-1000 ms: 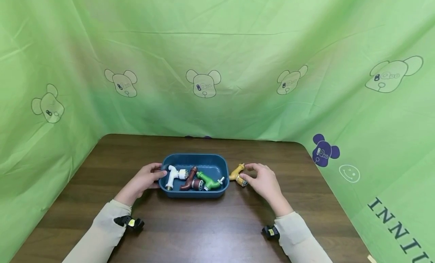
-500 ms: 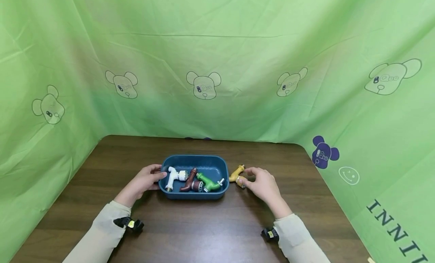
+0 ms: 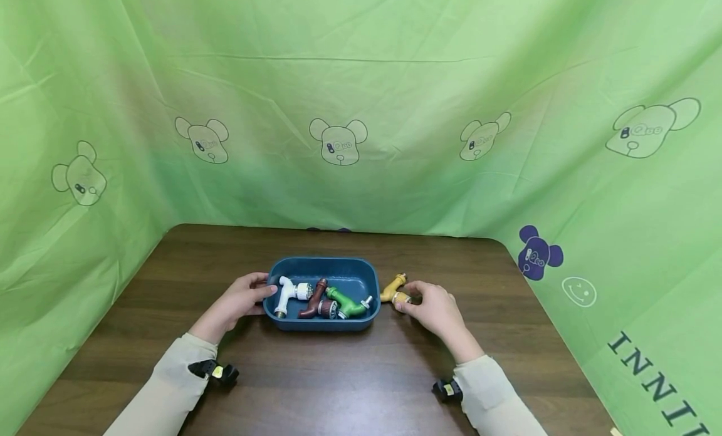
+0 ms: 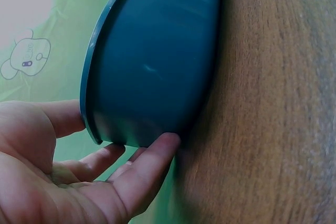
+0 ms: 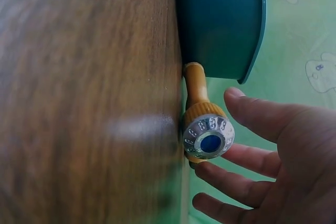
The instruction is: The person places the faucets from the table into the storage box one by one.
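At its left end a blue plastic tub (image 3: 321, 324) is gripped by my left hand (image 3: 244, 296), the thumb over the rim and fingers against the outer wall, as the left wrist view shows (image 4: 89, 182). Inside lie a white tap (image 3: 286, 293), a dark red tap (image 3: 313, 301) and a green tap (image 3: 348, 303). A yellow tap (image 3: 390, 290) lies on the table just beyond the tub's right end. My right hand (image 3: 437, 307) is around its knob; in the right wrist view the thumb (image 5: 252, 108) stands slightly apart from the knob (image 5: 202, 129), with fingertips at its other side.
The brown wooden table (image 3: 316, 379) has rounded far corners. A green cloth (image 3: 338, 192) printed with bear heads hangs behind it and along both sides. A dark device is strapped to each wrist.
My right hand has shifted a little toward me, so thumb and fingers have come around the yellow tap's knob. The left hand, the tub and the taps stay where they were.
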A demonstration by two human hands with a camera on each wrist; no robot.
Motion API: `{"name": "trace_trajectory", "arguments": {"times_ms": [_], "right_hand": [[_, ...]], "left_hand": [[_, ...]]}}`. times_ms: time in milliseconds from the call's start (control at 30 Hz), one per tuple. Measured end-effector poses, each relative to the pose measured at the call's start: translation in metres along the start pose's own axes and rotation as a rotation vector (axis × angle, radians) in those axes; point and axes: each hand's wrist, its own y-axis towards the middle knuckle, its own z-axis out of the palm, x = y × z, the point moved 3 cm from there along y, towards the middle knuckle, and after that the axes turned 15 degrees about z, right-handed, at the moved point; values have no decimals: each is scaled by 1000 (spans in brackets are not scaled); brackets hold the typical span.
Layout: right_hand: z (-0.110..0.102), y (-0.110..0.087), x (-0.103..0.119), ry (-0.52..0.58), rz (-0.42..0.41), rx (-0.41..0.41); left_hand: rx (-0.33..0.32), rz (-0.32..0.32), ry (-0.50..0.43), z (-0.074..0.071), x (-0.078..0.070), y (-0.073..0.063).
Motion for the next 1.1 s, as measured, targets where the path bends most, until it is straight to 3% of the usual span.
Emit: {"name": "trace_trajectory", "arguments": {"times_ms": [1100], "right_hand": [[8,1,-3,-2,30,15]], "left_hand": [[16,0,-4,1,-1,0]]}}
